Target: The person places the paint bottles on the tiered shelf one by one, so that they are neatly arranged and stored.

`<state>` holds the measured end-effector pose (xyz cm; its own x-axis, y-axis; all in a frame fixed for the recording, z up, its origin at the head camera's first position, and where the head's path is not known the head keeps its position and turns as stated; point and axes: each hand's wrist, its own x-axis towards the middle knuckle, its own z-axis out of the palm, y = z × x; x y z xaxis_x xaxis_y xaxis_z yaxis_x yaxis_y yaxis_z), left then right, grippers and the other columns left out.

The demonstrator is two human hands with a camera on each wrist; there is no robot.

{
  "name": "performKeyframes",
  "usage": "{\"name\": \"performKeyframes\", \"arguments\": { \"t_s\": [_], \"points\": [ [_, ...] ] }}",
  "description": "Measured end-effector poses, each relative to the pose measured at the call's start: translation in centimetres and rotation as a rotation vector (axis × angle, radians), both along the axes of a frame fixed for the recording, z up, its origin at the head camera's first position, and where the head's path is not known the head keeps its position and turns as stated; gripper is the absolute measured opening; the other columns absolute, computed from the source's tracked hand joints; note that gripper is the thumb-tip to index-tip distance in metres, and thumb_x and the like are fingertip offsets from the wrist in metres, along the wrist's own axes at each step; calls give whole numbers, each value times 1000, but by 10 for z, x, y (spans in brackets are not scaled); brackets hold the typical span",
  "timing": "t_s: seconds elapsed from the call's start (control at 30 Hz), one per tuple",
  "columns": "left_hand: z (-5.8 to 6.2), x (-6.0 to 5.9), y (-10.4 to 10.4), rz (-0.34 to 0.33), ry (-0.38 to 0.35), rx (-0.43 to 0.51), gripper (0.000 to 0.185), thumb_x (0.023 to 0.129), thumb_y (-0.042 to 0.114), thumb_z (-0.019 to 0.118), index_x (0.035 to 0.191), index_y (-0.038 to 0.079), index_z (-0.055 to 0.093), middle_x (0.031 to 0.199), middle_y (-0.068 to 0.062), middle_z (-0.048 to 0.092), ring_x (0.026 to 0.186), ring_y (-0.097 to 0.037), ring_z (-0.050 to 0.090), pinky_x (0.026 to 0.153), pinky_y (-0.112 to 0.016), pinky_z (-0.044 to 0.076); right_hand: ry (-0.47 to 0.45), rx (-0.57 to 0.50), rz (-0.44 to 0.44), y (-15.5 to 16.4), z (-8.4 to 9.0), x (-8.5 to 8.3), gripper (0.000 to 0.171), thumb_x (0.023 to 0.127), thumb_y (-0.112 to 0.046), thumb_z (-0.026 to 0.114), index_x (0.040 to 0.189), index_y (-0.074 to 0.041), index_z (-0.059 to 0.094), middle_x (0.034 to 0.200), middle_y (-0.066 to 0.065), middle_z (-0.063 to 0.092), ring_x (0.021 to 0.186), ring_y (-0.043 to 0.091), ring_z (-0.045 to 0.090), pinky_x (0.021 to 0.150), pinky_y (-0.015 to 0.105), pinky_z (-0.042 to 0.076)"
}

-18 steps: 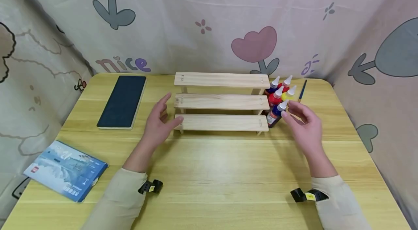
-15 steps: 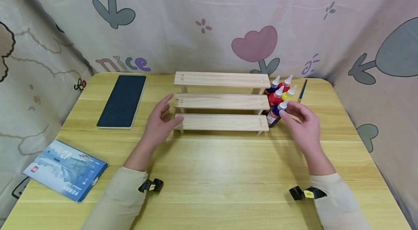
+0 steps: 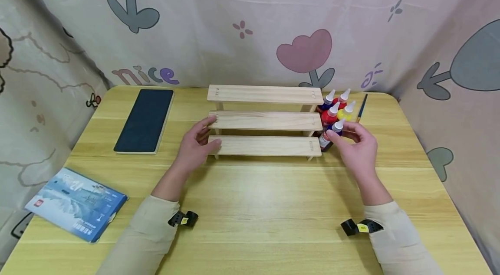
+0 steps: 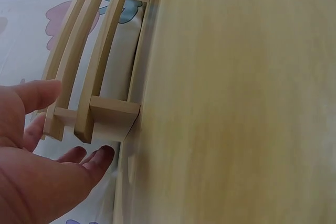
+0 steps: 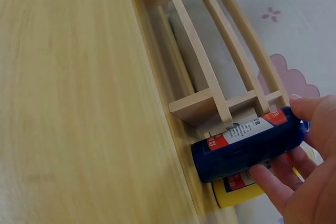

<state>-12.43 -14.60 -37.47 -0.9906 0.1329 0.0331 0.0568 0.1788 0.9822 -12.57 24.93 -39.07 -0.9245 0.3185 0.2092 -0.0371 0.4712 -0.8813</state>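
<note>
A three-tier wooden stand (image 3: 265, 121) sits toward the back of the table. At its left end is my left hand (image 3: 191, 149), its thumb over the lowest tier's edge and its forefinger by the middle tier. In the left wrist view those fingers (image 4: 102, 161) are spread around the stand's end. My right hand (image 3: 358, 149) holds a dark blue squeeze paint bottle (image 5: 252, 148) near its top, thumb on one side and fingers on the other. This bottle has a white pointed cap (image 3: 338, 125) and stands close against the stand's right end.
Behind the held bottle are red paint bottles (image 3: 329, 115), a yellow one (image 3: 345, 113) and another blue one (image 3: 327, 100). A paintbrush (image 3: 362, 108) lies to their right. On the left are a dark-covered notebook (image 3: 144, 121) and a blue booklet (image 3: 78, 203). A printed curtain (image 3: 250, 19) hangs behind the table.
My right hand has moved left onto the blue paint bottle, its thumb now across the front. My left hand has shifted slightly right, closer against the stand's end.
</note>
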Motion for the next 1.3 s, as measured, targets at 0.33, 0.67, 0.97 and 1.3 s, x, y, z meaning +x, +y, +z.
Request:
{"name": "performKeyframes", "arguments": {
  "t_s": [0.33, 0.67, 0.97, 1.3],
  "points": [
    [-25, -12, -3, 23, -40, 50, 56, 87, -5, 60, 138, 15, 48, 144, -3, 37, 128, -27, 36, 107, -42, 25, 30, -103, 85, 4, 1, -1, 34, 81, -6, 73, 113, 2, 64, 107, 2, 61, 95, 12, 60, 75, 15, 48],
    [-35, -15, -2, 35, -37, 129, 55, 87, -8, 59, 136, 15, 49, 143, -2, 37, 128, -26, 38, 107, -40, 25, 52, -97, 124, 3, 0, 2, 35, 82, -12, 74, 114, -2, 63, 110, 3, 59, 98, 16, 57, 84, 24, 48],
    [-36, -13, -2, 20, -2, 173, 55, 85, -13, 57, 135, 10, 49, 140, -4, 40, 125, -27, 39, 108, -39, 23, 101, -92, 100, 0, -4, 0, 34, 79, -14, 76, 111, -4, 66, 106, 3, 61, 96, 16, 58, 83, 25, 48],
    [-41, -16, -2, 3, 18, 204, 55, 84, -18, 55, 132, 8, 51, 141, -3, 40, 124, -28, 39, 108, -39, 21, 114, -108, 67, 2, -5, 2, 32, 80, -12, 75, 110, -4, 68, 103, 3, 63, 93, 15, 59, 79, 20, 48]
  ]
}}
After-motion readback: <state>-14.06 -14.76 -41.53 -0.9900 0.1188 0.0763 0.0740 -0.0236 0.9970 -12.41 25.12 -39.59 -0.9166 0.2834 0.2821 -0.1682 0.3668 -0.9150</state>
